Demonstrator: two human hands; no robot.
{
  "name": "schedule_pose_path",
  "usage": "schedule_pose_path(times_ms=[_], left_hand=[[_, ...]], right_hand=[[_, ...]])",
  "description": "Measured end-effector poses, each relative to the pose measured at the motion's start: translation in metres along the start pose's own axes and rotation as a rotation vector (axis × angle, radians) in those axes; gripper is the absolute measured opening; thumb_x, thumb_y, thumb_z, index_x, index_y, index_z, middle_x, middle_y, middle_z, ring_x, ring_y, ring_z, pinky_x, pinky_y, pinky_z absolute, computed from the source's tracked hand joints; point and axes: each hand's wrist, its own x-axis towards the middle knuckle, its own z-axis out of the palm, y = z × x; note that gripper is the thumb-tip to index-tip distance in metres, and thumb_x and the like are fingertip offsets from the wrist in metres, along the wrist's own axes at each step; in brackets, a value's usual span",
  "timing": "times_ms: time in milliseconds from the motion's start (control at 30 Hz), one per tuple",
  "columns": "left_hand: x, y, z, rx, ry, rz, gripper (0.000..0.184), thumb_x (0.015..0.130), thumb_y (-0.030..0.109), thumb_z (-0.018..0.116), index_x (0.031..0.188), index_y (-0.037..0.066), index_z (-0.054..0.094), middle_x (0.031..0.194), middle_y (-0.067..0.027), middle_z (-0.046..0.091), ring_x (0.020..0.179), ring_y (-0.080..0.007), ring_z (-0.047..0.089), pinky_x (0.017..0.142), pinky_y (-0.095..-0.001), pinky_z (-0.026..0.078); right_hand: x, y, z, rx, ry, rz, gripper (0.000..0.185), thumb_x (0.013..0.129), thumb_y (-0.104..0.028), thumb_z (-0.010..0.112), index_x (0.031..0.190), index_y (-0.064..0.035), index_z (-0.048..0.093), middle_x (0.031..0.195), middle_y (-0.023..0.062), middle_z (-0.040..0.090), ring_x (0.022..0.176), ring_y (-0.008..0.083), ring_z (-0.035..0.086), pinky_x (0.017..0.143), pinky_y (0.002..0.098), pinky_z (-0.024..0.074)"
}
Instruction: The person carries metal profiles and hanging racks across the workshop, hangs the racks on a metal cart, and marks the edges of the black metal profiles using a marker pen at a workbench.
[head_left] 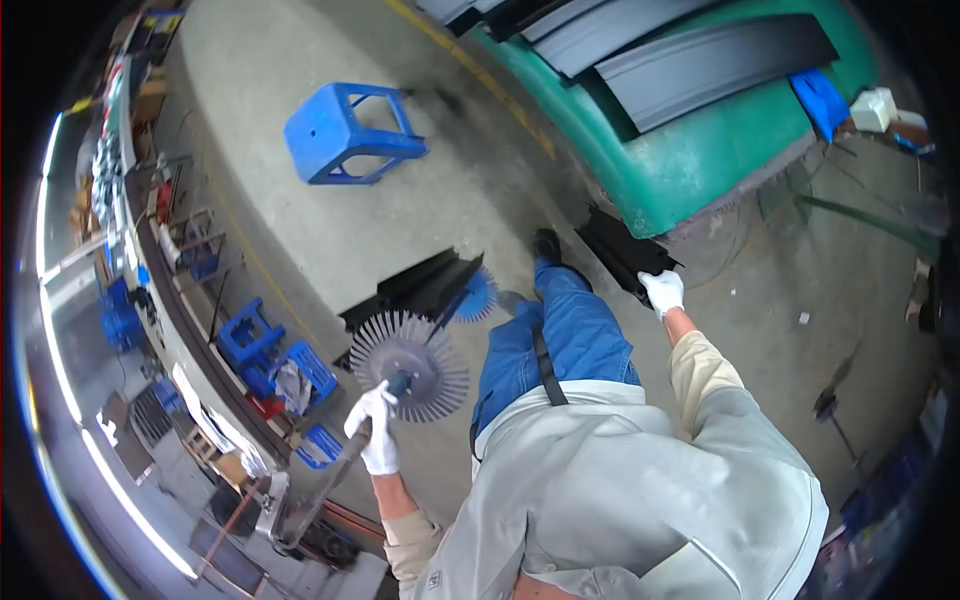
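My left hand [373,425], in a white glove, is closed beside the dark hub at the centre of a grey round disc with radial fins [432,362]. A grey bar runs down from this hand, and I cannot make out what the fingers grip. Behind the disc, several long black profiled panels [415,283] lie at a slant, and part of a blue finned disc [477,297] shows. My right hand [662,292], also gloved in white, is closed on the near end of a black channel-shaped panel [618,250], which hangs beside the green table.
A green-covered table [670,185] at the upper right bears several dark curved panels [715,65]. A blue stool [335,135] stands on the floor ahead. Along the left runs a long bench [165,300] with more blue stools [250,330] beneath it.
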Motion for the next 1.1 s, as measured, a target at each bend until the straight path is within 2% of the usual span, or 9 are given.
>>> schedule_pose_path(times_ms=[167, 267, 433, 533, 667, 833, 1100], left_hand=[[0.09, 0.008, 0.021, 0.053, -0.18, 0.062, 0.029, 0.1, 0.008, 0.056, 0.072, 0.002, 0.055, 0.074, -0.0037, 0.059, 0.074, -0.0124, 0.056, 0.105, -0.0459, 0.047], [0.129, 0.012, 0.025, 0.101, -0.3, 0.107, 0.016, 0.096, 0.004, 0.061, 0.082, -0.001, 0.064, 0.089, -0.0062, 0.067, 0.092, -0.0153, 0.062, 0.095, -0.0343, 0.048], [0.184, 0.013, 0.059, 0.084, -0.391, 0.122, 0.015, 0.097, 0.008, 0.062, 0.09, -0.002, 0.069, 0.096, -0.0072, 0.069, 0.086, -0.0125, 0.061, 0.09, -0.0327, 0.05], [0.21, -0.004, 0.076, 0.043, -0.489, 0.108, 0.007, 0.092, 0.001, 0.066, 0.096, -0.003, 0.07, 0.099, -0.0066, 0.07, 0.094, -0.0137, 0.062, 0.09, -0.03, 0.049], [0.219, -0.016, 0.101, -0.027, -0.59, 0.118, 0.007, 0.091, 0.002, 0.068, 0.096, -0.003, 0.07, 0.098, -0.0056, 0.07, 0.092, -0.0119, 0.062, 0.085, -0.028, 0.05], [0.232, -0.019, 0.124, 0.01, -0.715, 0.153, 0.009, 0.094, 0.003, 0.066, 0.1, -0.002, 0.07, 0.096, -0.0041, 0.069, 0.086, -0.0094, 0.06, 0.079, -0.0251, 0.049], [0.249, 0.011, 0.172, 0.035, -0.857, 0.247, 0.009, 0.096, 0.006, 0.064, 0.091, -0.001, 0.068, 0.086, 0.0002, 0.065, 0.077, -0.0059, 0.056, 0.072, -0.0224, 0.046]], right_hand=[[-0.02, -0.004, 0.026, -0.04, 0.084, 0.079, 0.046, 0.076, -0.038, 0.078, 0.085, 0.0068, 0.071, 0.083, 0.0276, 0.07, 0.082, 0.0391, 0.069, 0.074, 0.0446, 0.0505], [-0.036, -0.023, 0.026, 0.026, 0.063, 0.172, 0.047, 0.077, -0.039, 0.076, 0.089, 0.0052, 0.072, 0.089, 0.0281, 0.07, 0.089, 0.0407, 0.069, 0.077, 0.0452, 0.0516], [-0.035, -0.024, 0.05, 0.051, 0.155, 0.17, 0.048, 0.077, -0.041, 0.074, 0.093, 0.004, 0.072, 0.094, 0.0277, 0.07, 0.093, 0.0414, 0.068, 0.081, 0.0455, 0.0527], [-0.036, -0.045, 0.049, -0.06, 0.155, 0.199, 0.048, 0.078, -0.042, 0.069, 0.095, 0.0026, 0.072, 0.097, 0.027, 0.07, 0.097, 0.0421, 0.067, 0.084, 0.0463, 0.0529], [-0.043, -0.057, 0.058, -0.061, 0.129, 0.22, 0.045, 0.08, -0.041, 0.063, 0.095, 0.0003, 0.072, 0.102, 0.0256, 0.07, 0.1, 0.0416, 0.066, 0.088, 0.0475, 0.0527], [-0.052, -0.06, 0.071, -0.085, 0.155, 0.239, 0.045, 0.081, -0.041, 0.062, 0.096, -0.0005, 0.072, 0.103, 0.0254, 0.07, 0.101, 0.0417, 0.066, 0.089, 0.0476, 0.0526], [-0.051, -0.068, 0.068, -0.054, 0.116, 0.217, 0.047, 0.081, -0.043, 0.064, 0.097, 0.0006, 0.071, 0.104, 0.0269, 0.069, 0.101, 0.0421, 0.066, 0.089, 0.0482, 0.0522]])
